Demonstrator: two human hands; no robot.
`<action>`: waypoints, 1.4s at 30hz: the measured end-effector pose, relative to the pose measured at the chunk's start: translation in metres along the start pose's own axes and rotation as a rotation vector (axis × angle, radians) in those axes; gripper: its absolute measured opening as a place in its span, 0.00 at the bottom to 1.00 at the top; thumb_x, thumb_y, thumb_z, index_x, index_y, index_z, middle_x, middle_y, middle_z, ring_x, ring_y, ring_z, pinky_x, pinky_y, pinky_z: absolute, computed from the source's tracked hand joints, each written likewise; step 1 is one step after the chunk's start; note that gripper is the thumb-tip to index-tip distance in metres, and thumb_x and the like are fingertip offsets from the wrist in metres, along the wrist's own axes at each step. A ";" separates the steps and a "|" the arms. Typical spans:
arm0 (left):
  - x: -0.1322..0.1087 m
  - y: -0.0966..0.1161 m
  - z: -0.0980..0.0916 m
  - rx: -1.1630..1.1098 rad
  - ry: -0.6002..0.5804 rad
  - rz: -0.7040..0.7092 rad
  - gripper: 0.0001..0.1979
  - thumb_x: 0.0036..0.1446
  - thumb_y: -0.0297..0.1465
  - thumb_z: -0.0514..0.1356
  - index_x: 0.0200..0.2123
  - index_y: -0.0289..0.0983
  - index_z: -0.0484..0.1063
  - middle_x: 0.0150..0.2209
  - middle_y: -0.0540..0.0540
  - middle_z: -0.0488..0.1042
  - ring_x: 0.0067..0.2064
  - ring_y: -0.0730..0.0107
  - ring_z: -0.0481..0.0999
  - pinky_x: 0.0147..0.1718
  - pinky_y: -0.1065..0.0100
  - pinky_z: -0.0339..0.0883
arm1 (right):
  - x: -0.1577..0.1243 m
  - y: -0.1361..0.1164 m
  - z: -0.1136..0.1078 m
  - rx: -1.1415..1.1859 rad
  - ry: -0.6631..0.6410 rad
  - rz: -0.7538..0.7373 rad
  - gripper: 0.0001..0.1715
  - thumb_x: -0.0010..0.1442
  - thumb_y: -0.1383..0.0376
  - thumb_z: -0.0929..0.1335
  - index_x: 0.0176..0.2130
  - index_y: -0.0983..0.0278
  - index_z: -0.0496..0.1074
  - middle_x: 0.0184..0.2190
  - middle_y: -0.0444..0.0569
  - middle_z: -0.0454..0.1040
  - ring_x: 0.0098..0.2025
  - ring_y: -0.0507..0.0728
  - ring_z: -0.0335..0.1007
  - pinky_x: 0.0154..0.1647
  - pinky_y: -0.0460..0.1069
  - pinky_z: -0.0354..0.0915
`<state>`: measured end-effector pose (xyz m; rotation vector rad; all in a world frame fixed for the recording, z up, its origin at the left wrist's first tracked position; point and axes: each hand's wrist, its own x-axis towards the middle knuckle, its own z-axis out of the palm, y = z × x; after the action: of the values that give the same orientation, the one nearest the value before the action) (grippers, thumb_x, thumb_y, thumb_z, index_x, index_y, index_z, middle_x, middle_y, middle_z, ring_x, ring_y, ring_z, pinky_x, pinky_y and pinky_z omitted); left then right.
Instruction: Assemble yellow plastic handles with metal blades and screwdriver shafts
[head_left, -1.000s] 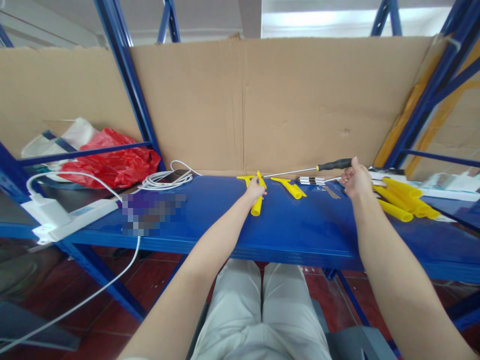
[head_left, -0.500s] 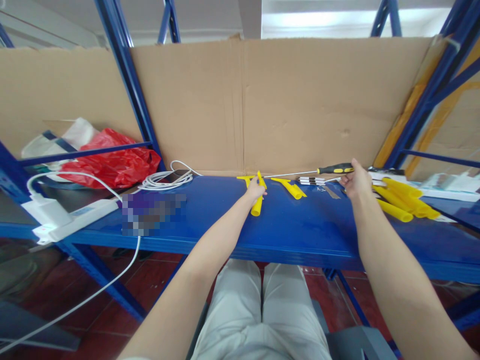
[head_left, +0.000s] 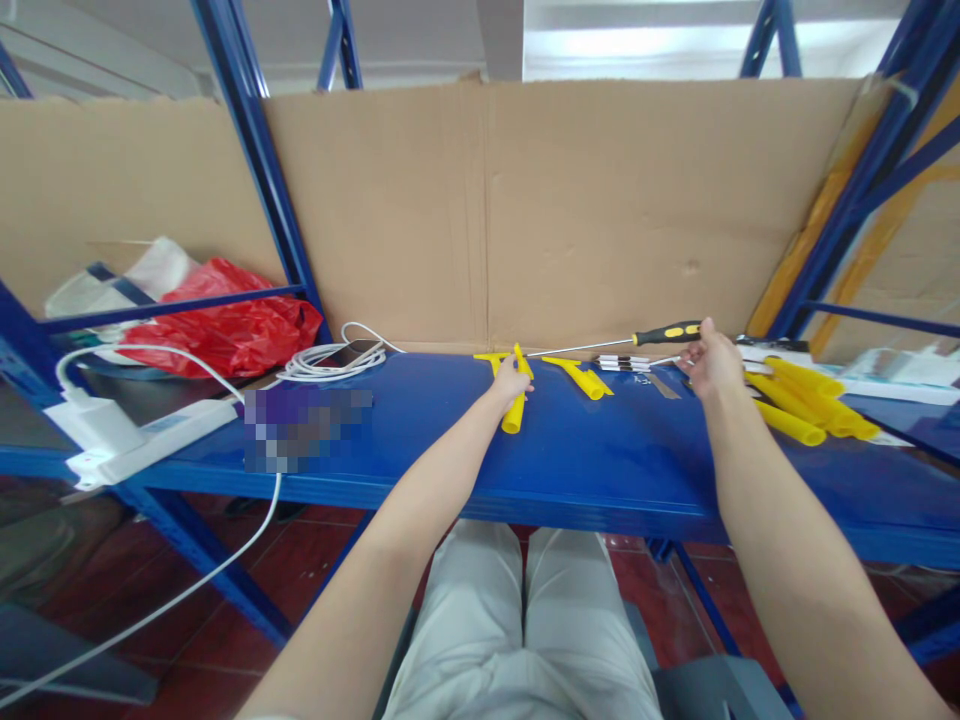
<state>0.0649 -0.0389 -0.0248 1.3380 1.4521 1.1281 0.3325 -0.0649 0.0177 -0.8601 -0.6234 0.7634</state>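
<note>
My left hand (head_left: pixel 511 382) is closed around a yellow plastic scraper handle (head_left: pixel 514 415) with a hollow round grip, held at the middle of the shelf. In my right hand (head_left: pixel 711 362) is the butt end of a long screwdriver (head_left: pixel 667 334) with a black-and-yellow handle. Its thin shaft points left, and the tip reaches the scraper handle; the exact contact is too small to make out. A second yellow scraper handle (head_left: pixel 583 380) lies between my hands. Near my right fingers are small white-and-dark packets (head_left: pixel 622 363) and a flat metal strip (head_left: pixel 663 386).
Several yellow handles (head_left: pixel 810 395) are piled right of my right hand. Leftward lie a coiled white cable (head_left: pixel 319 362), a phone (head_left: pixel 352 352), a power strip (head_left: pixel 176 435) and a red plastic bag (head_left: pixel 232 320). Cardboard (head_left: pixel 600 210) stands behind the blue shelf (head_left: pixel 592 450).
The handle end of the screwdriver has risen slightly, so its shaft slopes a little more. My left hand and the scraper handle have stayed in place.
</note>
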 end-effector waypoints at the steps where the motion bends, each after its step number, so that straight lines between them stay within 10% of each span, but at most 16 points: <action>1: 0.000 0.000 0.000 0.001 -0.001 -0.001 0.33 0.56 0.16 0.54 0.64 0.40 0.57 0.52 0.39 0.74 0.27 0.80 0.76 0.18 0.81 0.60 | 0.000 0.000 0.000 -0.012 -0.001 -0.013 0.23 0.63 0.58 0.69 0.23 0.61 0.57 0.12 0.35 0.55 0.13 0.47 0.53 0.10 0.40 0.53; 21: 0.001 0.000 0.000 -0.001 -0.004 -0.001 0.33 0.56 0.16 0.53 0.65 0.39 0.56 0.52 0.38 0.74 0.28 0.79 0.76 0.18 0.81 0.60 | 0.012 0.007 -0.004 0.048 0.019 0.005 0.21 0.62 0.63 0.69 0.24 0.58 0.54 0.09 0.35 0.48 0.12 0.49 0.48 0.09 0.44 0.52; 29: 0.003 -0.002 0.000 -0.014 -0.022 0.008 0.34 0.56 0.16 0.55 0.64 0.40 0.58 0.49 0.41 0.76 0.29 0.77 0.77 0.20 0.80 0.63 | 0.019 0.006 -0.007 0.066 0.005 0.058 0.18 0.58 0.63 0.70 0.25 0.58 0.57 0.14 0.38 0.62 0.13 0.49 0.53 0.10 0.46 0.56; 42: 0.003 -0.001 0.000 -0.017 -0.002 0.018 0.33 0.55 0.15 0.55 0.64 0.40 0.59 0.49 0.41 0.76 0.29 0.78 0.77 0.20 0.80 0.62 | 0.028 0.016 -0.010 0.106 0.105 0.073 0.18 0.57 0.65 0.68 0.23 0.58 0.55 0.09 0.35 0.49 0.11 0.48 0.50 0.09 0.43 0.56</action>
<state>0.0647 -0.0356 -0.0254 1.3425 1.4289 1.1484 0.3508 -0.0394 0.0042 -0.8228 -0.4568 0.8050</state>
